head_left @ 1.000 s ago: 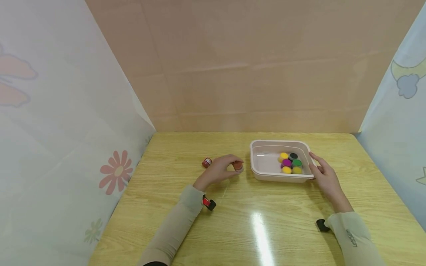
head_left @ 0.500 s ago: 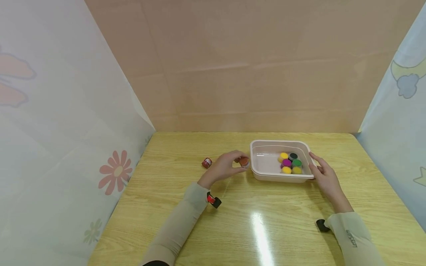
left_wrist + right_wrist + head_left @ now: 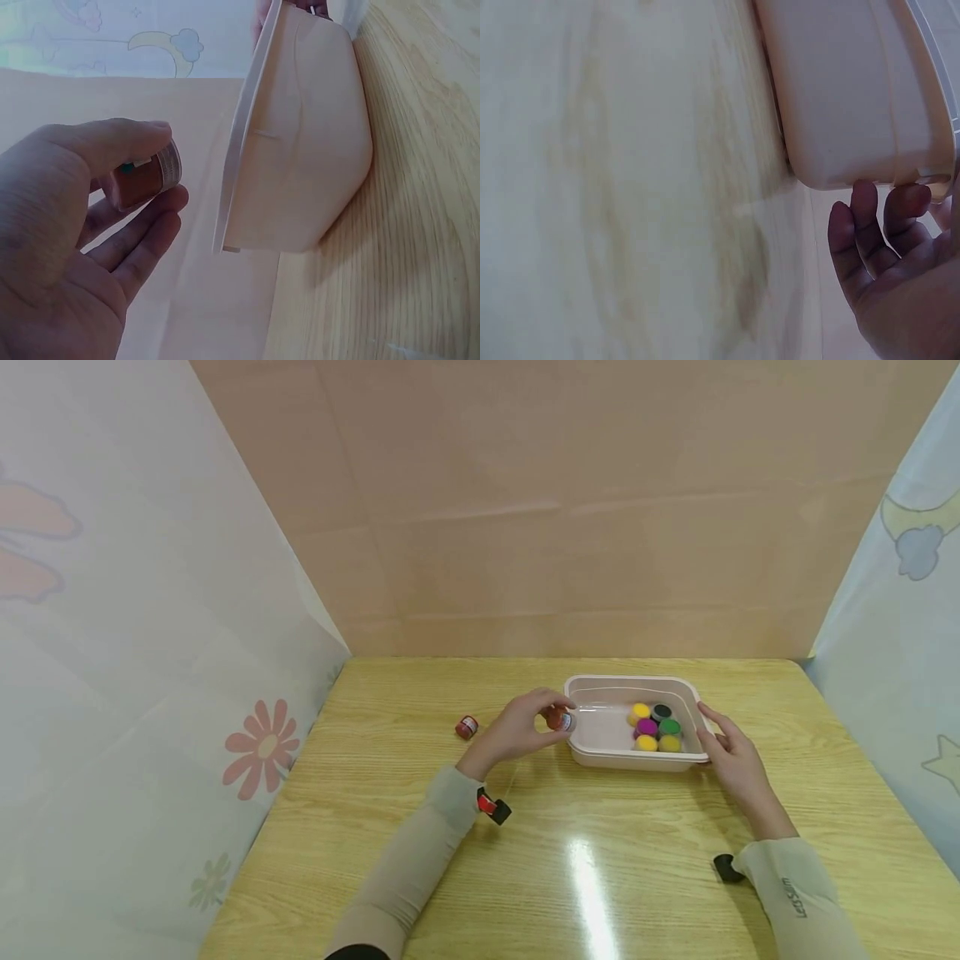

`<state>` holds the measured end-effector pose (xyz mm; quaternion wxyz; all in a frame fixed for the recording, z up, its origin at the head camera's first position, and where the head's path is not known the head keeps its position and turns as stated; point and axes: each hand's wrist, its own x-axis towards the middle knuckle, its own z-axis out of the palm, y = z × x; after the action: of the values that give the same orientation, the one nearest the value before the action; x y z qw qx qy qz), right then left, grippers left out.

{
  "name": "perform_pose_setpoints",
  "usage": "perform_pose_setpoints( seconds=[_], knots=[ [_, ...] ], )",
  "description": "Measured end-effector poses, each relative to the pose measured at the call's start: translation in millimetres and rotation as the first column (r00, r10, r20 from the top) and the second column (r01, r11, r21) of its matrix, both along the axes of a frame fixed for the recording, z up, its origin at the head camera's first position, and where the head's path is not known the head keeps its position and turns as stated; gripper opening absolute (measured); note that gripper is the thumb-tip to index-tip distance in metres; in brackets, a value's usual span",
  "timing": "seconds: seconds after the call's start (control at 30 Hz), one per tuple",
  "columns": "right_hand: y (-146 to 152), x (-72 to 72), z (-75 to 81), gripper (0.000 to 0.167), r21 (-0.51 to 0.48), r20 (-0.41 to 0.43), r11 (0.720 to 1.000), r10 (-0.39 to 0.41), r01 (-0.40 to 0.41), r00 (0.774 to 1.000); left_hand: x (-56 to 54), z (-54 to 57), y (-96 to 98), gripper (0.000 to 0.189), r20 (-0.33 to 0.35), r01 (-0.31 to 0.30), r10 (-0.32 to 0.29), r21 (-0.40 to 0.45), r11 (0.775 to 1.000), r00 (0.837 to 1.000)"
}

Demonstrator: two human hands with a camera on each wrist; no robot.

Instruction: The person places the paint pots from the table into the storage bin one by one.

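The left hand is pinching a jar near the tray. The right hand is gripping the tray's side.

Brown jar partly hidden by left hand; label on red jar too small to read.

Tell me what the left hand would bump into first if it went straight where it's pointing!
Probably the rim of the pink tray, which the left hand and its little brown jar point toward. They might pass over it, though: the jar looks higher than the rim, and depth is unclear.
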<state>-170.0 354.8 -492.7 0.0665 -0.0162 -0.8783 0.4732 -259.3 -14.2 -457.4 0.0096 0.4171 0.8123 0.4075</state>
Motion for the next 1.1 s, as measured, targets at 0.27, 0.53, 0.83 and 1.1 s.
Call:
perform_pose_setpoints(
  seconds=[0.27, 0.53, 0.83, 1.1],
  knots=[
    [1, -0.5, -0.9, 0.058, 0.006, -0.001, 1.0, 0.005, -0.005, 1.0, 1.5, 7.7, 10.9, 0.035, 0.036, -0.04, 0.04, 0.012, 0.999, 0.999],
    [2, -1.7, -2.2, 0.057, 0.009, 0.003, 1.0, 0.003, -0.003, 1.0, -1.9, 8.3, 23.7, 0.026, -0.022, -0.008, 0.01, 0.072, 0.997, 1.0],
    [1, -1.5, -1.2, 0.058, 0.002, 0.008, 1.0, 0.001, -0.001, 1.0, -6.8, 7.5, 39.6, 0.024, -0.021, -0.018, 0.021, 0.139, 0.99, 1.0],
    [0, -0.7, 0.0, 0.059, -0.014, 0.017, 1.0, 0.004, -0.003, 1.0, -11.6, 6.8, 59.8, 0.03, 0.102, -0.033, 0.018, 0.15, 0.988, 0.995]
  ],
)
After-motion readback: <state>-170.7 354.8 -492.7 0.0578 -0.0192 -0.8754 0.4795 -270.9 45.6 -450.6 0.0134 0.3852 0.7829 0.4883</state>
